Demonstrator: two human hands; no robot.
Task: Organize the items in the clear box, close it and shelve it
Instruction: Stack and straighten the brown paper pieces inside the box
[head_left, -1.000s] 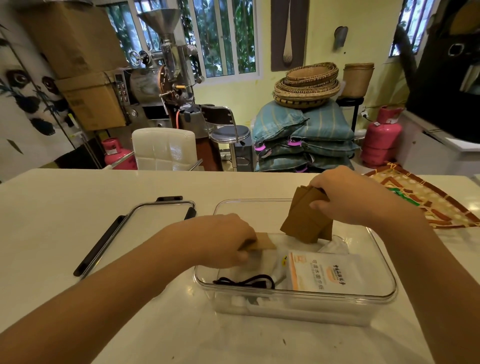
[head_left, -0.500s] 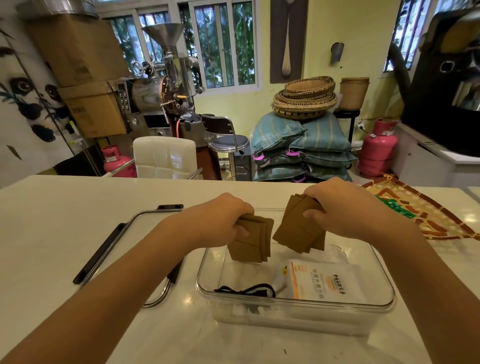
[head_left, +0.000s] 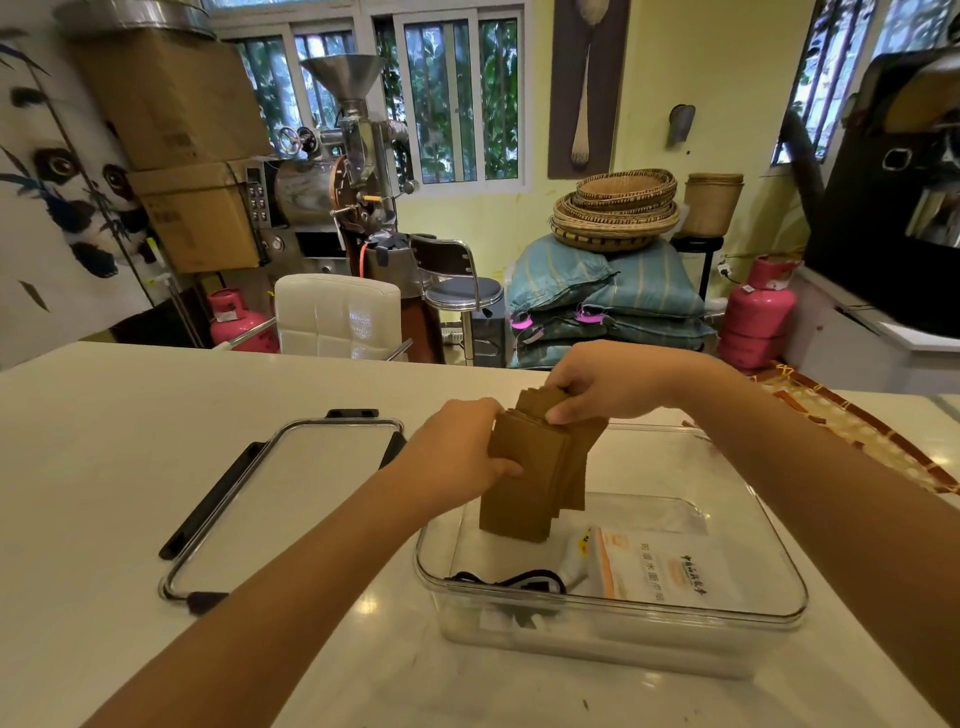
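Observation:
A clear plastic box stands open on the white table. Above its left half both hands hold one stack of brown paper packets. My left hand grips the stack's left side. My right hand pinches its top edge. Inside the box lie a white sachet with orange print, a black cord and clear wrappers. The box's clear lid, with black latches, lies flat on the table to the left of the box.
A patterned woven mat lies at the table's right edge. Beyond the far edge stand a white padded chair, a metal stool, stacked sacks with baskets on top and pink gas cylinders.
My left hand lifted several brown packets out of the box and brought them against the packets in my right hand. The two bundles are now one stack held by both hands.

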